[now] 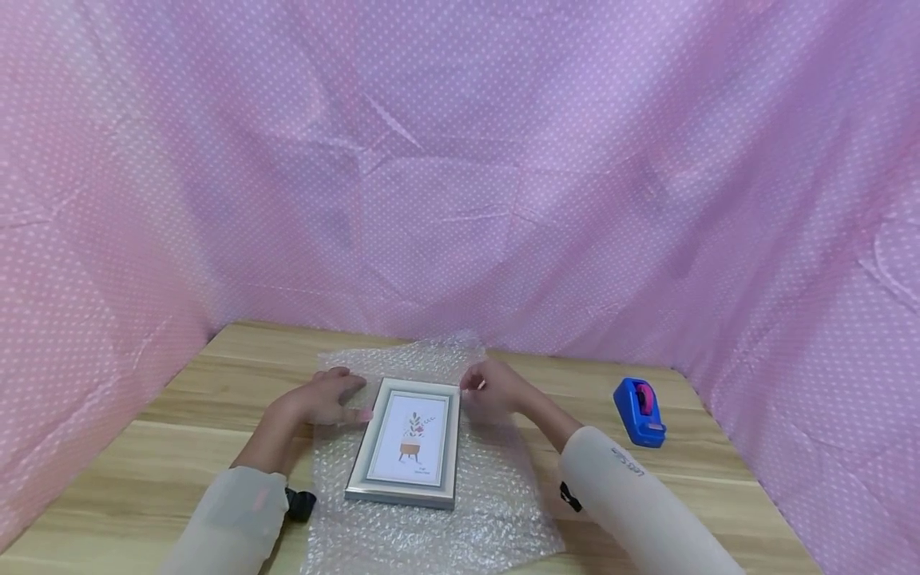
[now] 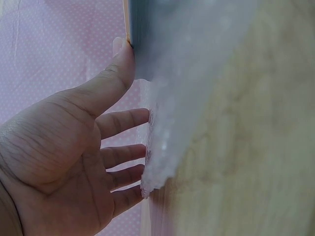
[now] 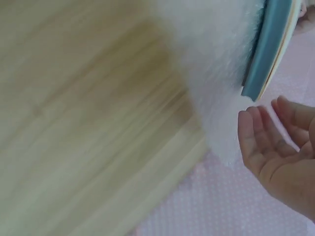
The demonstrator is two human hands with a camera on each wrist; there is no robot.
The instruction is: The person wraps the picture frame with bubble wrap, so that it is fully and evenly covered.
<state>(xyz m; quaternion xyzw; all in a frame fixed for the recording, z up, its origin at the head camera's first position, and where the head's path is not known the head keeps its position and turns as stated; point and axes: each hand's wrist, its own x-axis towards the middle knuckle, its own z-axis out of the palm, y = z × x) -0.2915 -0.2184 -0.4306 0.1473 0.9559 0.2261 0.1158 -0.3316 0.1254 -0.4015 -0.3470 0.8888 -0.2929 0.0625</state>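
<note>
A picture frame [image 1: 410, 443] with a pale border and a potted-plant print lies face up on a sheet of clear bubble wrap [image 1: 503, 511]. My left hand [image 1: 331, 399] is at its left side, thumb touching the frame's edge. In the left wrist view, the straight fingers of that hand reach the edge of the bubble wrap [image 2: 170, 147]. At the frame's top right corner is my right hand [image 1: 496, 385], its fingers loosely bent. The right wrist view shows a gap between thumb and fingertips, just beyond the frame's blue-grey side [image 3: 268, 54], with nothing held.
A blue tape dispenser [image 1: 640, 411] with a pink roll stands on the right part of the wooden table [image 1: 180, 455]. Pink dotted cloth [image 1: 460, 200] hangs behind the table and along both sides.
</note>
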